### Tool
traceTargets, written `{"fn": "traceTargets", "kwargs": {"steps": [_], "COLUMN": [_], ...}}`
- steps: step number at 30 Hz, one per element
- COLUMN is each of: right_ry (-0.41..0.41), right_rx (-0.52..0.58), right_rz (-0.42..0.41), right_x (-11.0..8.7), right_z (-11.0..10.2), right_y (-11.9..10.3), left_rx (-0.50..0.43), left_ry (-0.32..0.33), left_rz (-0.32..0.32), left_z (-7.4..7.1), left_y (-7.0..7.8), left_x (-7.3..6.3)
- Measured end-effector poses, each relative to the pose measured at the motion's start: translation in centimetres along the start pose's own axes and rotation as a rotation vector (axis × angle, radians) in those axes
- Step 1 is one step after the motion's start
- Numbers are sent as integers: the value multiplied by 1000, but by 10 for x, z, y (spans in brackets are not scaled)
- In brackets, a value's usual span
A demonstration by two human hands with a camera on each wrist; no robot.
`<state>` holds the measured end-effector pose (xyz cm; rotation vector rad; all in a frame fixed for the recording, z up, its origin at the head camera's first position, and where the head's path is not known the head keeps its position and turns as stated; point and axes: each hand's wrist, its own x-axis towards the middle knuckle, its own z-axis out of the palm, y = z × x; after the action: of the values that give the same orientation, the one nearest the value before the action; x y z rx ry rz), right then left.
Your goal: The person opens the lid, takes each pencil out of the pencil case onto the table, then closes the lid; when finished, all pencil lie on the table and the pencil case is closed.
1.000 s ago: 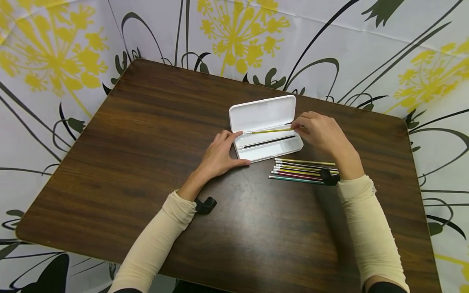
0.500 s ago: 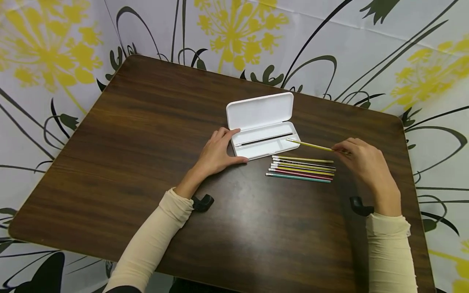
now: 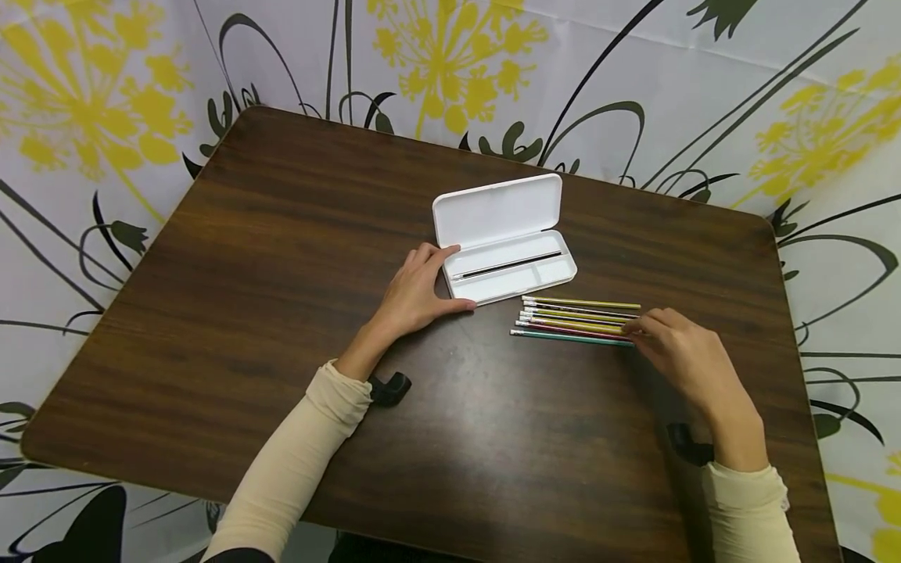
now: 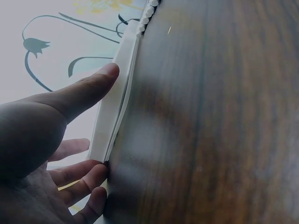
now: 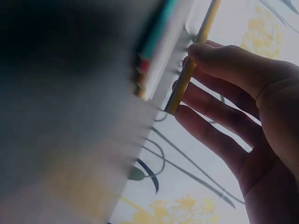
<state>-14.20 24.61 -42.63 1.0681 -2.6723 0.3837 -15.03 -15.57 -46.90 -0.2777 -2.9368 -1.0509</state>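
A white pencil case (image 3: pixel 497 211) lies with its lid up near the middle of the table. Inside it is a black-and-white striped pencil (image 3: pixel 510 266). My left hand (image 3: pixel 411 297) holds the case's left end, thumb at the front side and index finger at the back corner. My right hand (image 3: pixel 679 352) pinches a yellow pencil (image 5: pixel 183 84) between thumb and fingers, close over a row of pencils. That row has a teal pencil (image 3: pixel 563 337) nearest me and a yellow-striped pencil (image 3: pixel 584 303) farthest away. White eraser ends all point left.
The brown wooden table (image 3: pixel 281 234) reaches the flowered cloth (image 3: pixel 598 70) behind it. A black strap piece (image 3: pixel 389 389) sticks out at my left wrist, and a black piece (image 3: pixel 688 446) at my right. The case's tray has a small divided compartment at front right.
My right hand has lifted the yellow pencil out of the case, drawn it right, then lowered it toward the row. The striped pencil stays in the case; my left hand keeps its place.
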Motion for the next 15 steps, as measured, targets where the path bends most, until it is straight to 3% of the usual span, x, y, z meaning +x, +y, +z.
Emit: {"fn": "traceTargets", "kwargs": {"steps": [6,15], "right_ry": [11,8], "right_rx": [37,38], "right_rz": [-3,-2], "right_x": [-18,-21], "right_z": [11,18], "right_y": [-13,-15], "left_rx": [5,7], "left_ry": [1,-7], "left_rz": [-3,-12], "left_z": [-1,2], "left_y": [0,0], "left_x": [3,1]}}
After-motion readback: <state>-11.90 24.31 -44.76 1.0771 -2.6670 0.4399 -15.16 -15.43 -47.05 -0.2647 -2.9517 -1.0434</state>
